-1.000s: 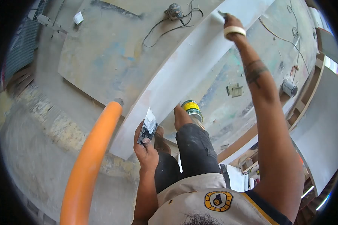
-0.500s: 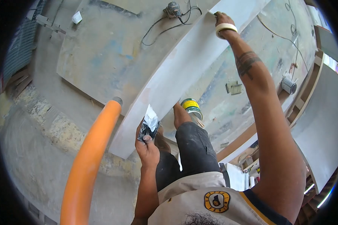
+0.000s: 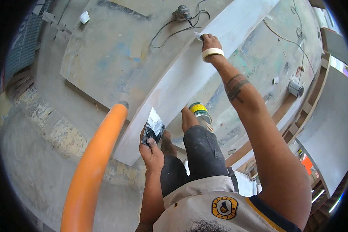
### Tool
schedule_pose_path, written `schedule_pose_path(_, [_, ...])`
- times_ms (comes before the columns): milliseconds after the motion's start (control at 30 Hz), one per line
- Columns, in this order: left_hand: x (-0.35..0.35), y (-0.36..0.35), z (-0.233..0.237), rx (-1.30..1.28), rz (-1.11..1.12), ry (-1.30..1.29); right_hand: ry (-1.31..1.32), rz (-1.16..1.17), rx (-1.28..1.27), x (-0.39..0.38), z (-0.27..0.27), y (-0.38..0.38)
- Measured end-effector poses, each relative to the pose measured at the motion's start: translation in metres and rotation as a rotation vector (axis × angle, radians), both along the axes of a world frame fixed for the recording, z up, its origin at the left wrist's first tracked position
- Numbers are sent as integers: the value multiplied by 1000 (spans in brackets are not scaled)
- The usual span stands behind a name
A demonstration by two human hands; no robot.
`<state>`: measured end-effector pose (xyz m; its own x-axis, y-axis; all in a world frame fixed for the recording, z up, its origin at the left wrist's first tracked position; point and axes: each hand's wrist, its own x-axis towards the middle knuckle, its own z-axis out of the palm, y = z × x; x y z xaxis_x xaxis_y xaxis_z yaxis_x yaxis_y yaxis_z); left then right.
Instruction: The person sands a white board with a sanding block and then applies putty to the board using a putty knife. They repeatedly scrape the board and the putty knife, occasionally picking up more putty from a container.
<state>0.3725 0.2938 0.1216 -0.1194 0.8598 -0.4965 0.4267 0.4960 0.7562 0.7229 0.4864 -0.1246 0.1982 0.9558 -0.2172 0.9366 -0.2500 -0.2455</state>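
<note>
A long pale board runs diagonally from the top right to the lower middle. My left hand grips a dark plate heaped with white paste, above the board's near end. Farther up, at the board's left edge, my right hand is closed round a small scraper that touches the surface; most of its blade is hidden by the fingers. A roll of cream tape sits round my right wrist.
An orange tube rises at the left. A green and yellow can stands beside my leg. A power tool with a cord lies beyond the board, and a grey tin is at the right.
My right hand has moved down and left along the board's edge with the scraper. My left hand and the plate have barely moved. The view has shifted slightly.
</note>
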Motion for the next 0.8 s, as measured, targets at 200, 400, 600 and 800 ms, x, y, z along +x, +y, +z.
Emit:
schedule_pose_path(200, [-18,-1,4,22,69,-95,11,-22,-4,-67,5,-28])
schedule_pose_path(400, [-38,-6,2,36,71,-49,44,-6,18,-120,-1,-58])
schedule_pose_path(600, [-44,-3,-8,-25,143,-38,114,136,-15,-182,-3,-103])
schedule_pose_path(800, [-53,2,-51,-245,516,-363,331,269,-224,-213,30,-116])
